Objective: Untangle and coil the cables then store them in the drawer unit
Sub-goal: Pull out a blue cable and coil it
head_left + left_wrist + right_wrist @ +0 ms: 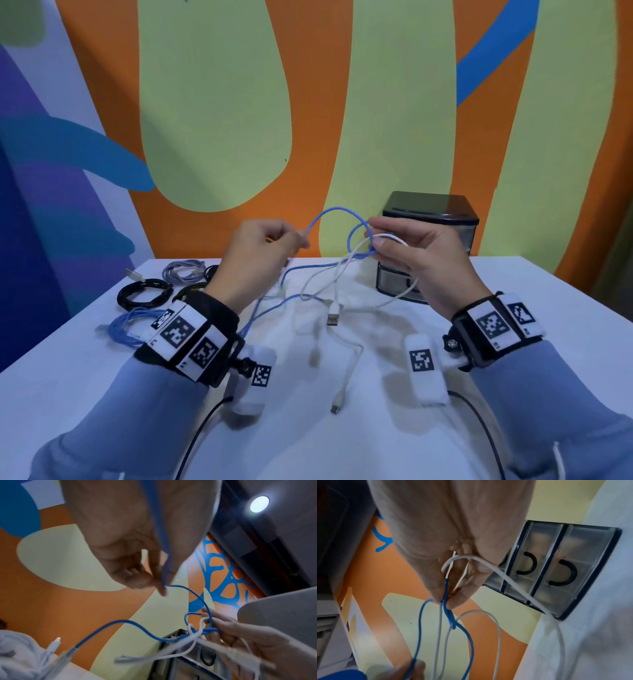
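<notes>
Across the white table (513,342), in front of a painted wall, the work looks about half done. At the far right stands the dark drawer unit (442,219), its clear drawers all pushed in, so nothing seems to be stored yet; whether anything lies inside I cannot tell. On the left side of the table lie what look like finished coils: a blue coil (128,327), a black coil (144,293) and a grey coil (183,270). Above the middle, the right hand (416,255) pinches the knot where the blue cable (337,209) loops round the white cable (346,270), thumb and forefinger closed on the crossing. The left hand (260,253) pinches the blue cable nearer its end, drawing a loop up between the two hands. The white cable's plugs trail loose on the table. Left to do, as I judge it: free this knot, coil both cables, then open a drawer and put every coil away.
</notes>
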`<state>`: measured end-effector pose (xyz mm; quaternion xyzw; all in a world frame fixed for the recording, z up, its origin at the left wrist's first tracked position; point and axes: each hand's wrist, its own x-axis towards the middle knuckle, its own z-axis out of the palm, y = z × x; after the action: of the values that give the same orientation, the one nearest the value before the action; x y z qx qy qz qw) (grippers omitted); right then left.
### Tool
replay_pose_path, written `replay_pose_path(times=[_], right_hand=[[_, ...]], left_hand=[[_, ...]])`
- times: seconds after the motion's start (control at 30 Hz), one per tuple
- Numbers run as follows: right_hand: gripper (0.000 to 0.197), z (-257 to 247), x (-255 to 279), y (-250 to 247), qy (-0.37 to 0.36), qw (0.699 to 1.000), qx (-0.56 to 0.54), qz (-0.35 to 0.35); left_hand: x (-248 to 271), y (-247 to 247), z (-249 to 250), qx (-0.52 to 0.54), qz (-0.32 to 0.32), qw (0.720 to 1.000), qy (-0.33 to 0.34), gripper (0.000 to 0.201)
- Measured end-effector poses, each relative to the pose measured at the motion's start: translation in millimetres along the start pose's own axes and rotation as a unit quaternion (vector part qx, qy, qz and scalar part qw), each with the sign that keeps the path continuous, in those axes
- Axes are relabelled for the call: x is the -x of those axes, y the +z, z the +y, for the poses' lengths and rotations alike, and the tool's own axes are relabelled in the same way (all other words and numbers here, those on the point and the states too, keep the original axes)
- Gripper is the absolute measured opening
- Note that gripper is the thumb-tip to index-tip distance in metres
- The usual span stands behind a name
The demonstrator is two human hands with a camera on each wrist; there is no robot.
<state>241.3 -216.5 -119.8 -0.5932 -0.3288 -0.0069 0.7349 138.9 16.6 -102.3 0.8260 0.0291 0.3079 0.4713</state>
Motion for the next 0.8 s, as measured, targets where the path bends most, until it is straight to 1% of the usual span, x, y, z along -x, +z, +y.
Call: replay_pose_path(times=[0.03,0.1,0.2,0.33,0.43,0.53,0.6,0.67,0.73,0.8], right_hand=[[0.029,2,0,1,0.000,1.000,-0.002,-0.003],[0.032,4,0,3,-0.007,1.000,0.015,-0.010],[0.035,6,2,9,-0.032,0.997,0.059,-0.031],[0.042,4,4,13,-0.047,0.995,0.081,-0.042],[0.050,1,6,16,-0.039,0.994,0.082,-0.066],[0.055,-5,8,21,0.008,0.994,0.016,-0.112],[0.059,-9,9,22,0.043,0.990,-0.019,-0.135],[0.063,-12,9,21,0.067,0.987,-0.043,-0.143],[0.062,-12,9,21,0.076,0.986,-0.047,-0.143],[0.056,-9,9,22,0.066,0.987,-0.034,-0.140]], left_hand=[[3,0,4,0.037,-0.042,0.998,-0.005,0.025],[6,1,11,0.084,-0.092,0.992,-0.008,0.023],[8,3,15,0.106,-0.116,0.987,-0.017,0.027],[11,7,15,0.065,-0.159,0.984,-0.044,0.034],[12,10,16,0.043,-0.146,0.987,-0.051,0.030],[14,11,17,0.027,-0.148,0.987,-0.055,0.027],[12,12,17,0.065,-0.133,0.987,-0.063,0.027],[10,11,17,0.109,-0.102,0.986,-0.073,0.025],[8,11,14,0.136,-0.079,0.985,-0.069,0.021],[8,14,11,0.155,-0.071,0.984,-0.047,0.017]])
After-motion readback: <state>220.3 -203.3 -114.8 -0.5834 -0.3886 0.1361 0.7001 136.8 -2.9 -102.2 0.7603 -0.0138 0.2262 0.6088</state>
